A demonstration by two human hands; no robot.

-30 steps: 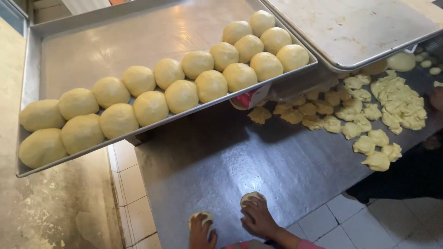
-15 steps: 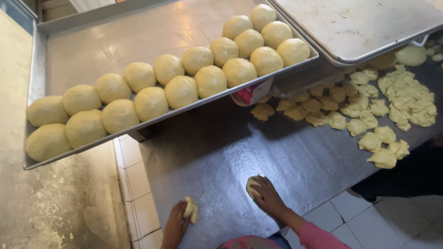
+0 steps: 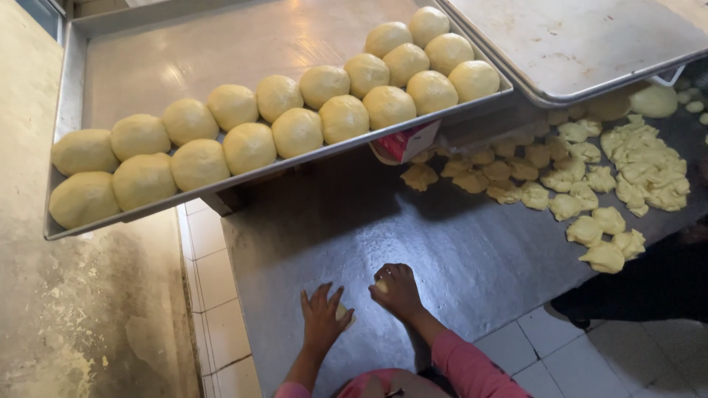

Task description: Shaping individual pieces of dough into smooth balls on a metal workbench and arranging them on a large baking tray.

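Both my hands press down on the dark metal worktop [image 3: 457,250] near its front edge. My left hand [image 3: 321,317] lies flat, fingers spread, over a small piece of pale yellow dough [image 3: 342,312] that peeks out at its right side. Cupped over a second dough piece [image 3: 381,285], my right hand [image 3: 398,291] hides most of it. A pink sleeve [image 3: 464,365] covers my right forearm. Behind, a large metal tray [image 3: 184,51] holds two rows of round dough balls [image 3: 295,133].
A heap of cut dough pieces [image 3: 590,184] lies on the worktop at the right. A second metal tray [image 3: 575,44] overlaps the first at top right. A red and white carton [image 3: 404,144] sits under the tray's edge. White tiles [image 3: 210,295] edge the counter at left.
Both hands have come down from the lower frame edge onto the worktop. The left hand, which held its dough piece up, now presses it flat against the surface; the right hand has shifted left.
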